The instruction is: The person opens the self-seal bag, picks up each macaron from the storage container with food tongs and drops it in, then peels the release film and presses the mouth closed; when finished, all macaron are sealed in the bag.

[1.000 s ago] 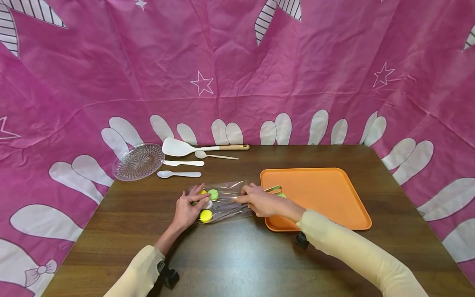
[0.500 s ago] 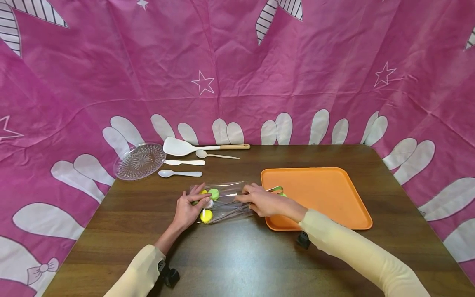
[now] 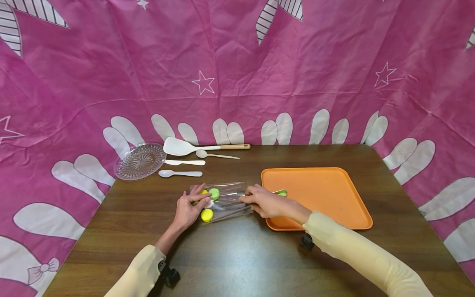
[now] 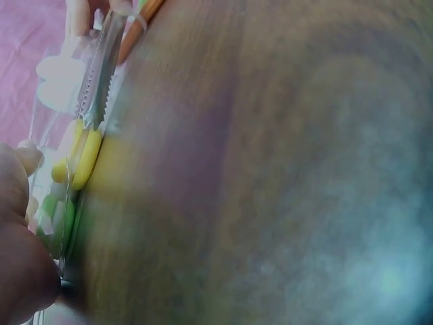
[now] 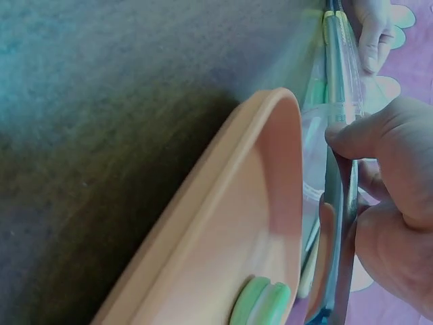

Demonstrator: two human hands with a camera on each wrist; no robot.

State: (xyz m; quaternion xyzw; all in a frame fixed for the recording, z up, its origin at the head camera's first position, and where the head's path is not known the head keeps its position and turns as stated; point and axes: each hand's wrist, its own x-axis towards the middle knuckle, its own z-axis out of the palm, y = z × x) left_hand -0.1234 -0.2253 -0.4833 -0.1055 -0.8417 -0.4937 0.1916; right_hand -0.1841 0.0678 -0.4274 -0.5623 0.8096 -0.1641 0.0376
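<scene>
A clear plastic bag lies on the table with macarons inside, among them a yellow macaron and a green macaron. My left hand holds the bag's left part, thumb and index finger close together over the macarons. From the right, my right hand grips metal tongs whose arms reach into the bag. The left wrist view shows their toothed ends close to a yellow macaron; whether they touch it I cannot tell. The right hand partly hides the tongs in the head view.
An orange tray stands at the right under my right forearm, with a green macaron in it. Back left are a clear plate, a white spatula, a small spoon, a white knife and a white spoon.
My right hand has shifted slightly right with the tongs, whose bent end now sits further over the tray. The left hand keeps its place on the bag.
</scene>
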